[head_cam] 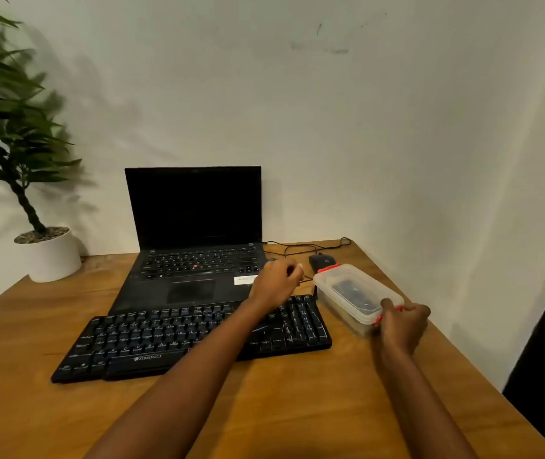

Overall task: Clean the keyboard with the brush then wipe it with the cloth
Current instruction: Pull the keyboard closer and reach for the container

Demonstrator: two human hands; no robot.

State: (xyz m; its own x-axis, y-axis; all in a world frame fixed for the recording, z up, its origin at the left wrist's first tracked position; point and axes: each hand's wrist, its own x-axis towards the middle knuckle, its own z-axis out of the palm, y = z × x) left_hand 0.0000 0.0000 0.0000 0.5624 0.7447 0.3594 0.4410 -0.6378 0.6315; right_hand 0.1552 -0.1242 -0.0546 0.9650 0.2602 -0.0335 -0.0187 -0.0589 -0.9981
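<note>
A black external keyboard point(151, 339) lies on the wooden table in front of the laptop. To its right stands a clear plastic box point(347, 293) with a lid and red clips, with something dark inside; I cannot tell what it is. My right hand point(403, 323) grips the box's near end at the red clip. My left hand point(277, 281) hovers over the keyboard's far right corner, just left of the box, fingers curled; whether it holds anything is unclear. No brush or cloth is plainly visible.
An open black laptop point(194, 226) stands behind the keyboard. A black mouse point(322, 261) and its cable point(301, 248) lie behind the box. A potted plant in a white pot point(50, 256) stands at the far left. The table's right edge point(483, 376) runs close to the wall.
</note>
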